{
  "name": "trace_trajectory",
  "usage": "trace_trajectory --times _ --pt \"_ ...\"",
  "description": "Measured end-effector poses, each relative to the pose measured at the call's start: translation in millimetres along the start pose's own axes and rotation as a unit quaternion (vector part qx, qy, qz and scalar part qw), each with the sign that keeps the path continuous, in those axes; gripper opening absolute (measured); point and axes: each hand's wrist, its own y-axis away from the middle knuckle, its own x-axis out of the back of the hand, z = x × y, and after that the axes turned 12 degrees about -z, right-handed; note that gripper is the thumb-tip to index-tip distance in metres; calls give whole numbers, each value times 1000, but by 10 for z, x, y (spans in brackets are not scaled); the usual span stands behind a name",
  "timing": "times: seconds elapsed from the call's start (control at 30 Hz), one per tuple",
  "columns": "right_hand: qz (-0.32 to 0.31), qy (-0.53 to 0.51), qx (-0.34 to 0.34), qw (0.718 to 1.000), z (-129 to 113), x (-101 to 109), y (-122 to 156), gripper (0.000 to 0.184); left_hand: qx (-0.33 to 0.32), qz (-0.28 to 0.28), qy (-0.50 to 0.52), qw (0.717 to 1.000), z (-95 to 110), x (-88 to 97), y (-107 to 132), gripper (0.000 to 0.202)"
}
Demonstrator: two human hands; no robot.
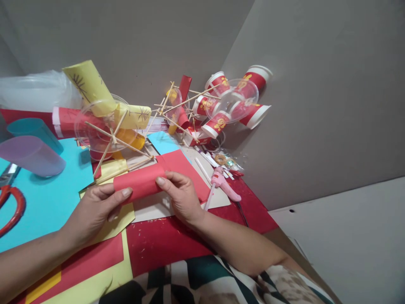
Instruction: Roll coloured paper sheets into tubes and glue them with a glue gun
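Note:
A sheet of red paper (148, 179) is curled into a roll above the table. My left hand (95, 209) grips the roll's left end with thumb and fingers. The fingers of my right hand (180, 194) are wrapped over the roll's right end, where the rest of the red sheet (185, 169) lies flat. Beneath the roll are a yellow sheet (118, 223) and a white sheet (152, 209).
A pink glue gun (223, 183) lies right of my right hand. Behind stand a wheel of yellow paper tubes and skewers (107, 122) and a wheel of red paper cups (230, 101). Purple (31, 156) and blue cups (34, 128), red-handled scissors (12, 207) and cyan paper (44, 198) lie left.

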Motion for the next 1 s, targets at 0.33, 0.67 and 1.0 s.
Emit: trace_trajectory --times 0.33,0.67,1.0 --pt "-29 18 -19 999 -40 18 -8 14 27 -17 91 995 21 -49 21 34" --pt "-26 3 -55 998 -4 26 48 12 1 -12 35 999 -35 -68 6 36" --pt "-64 75 -59 993 -114 -18 90 22 -18 -7 25 1000 -9 -110 40 31"
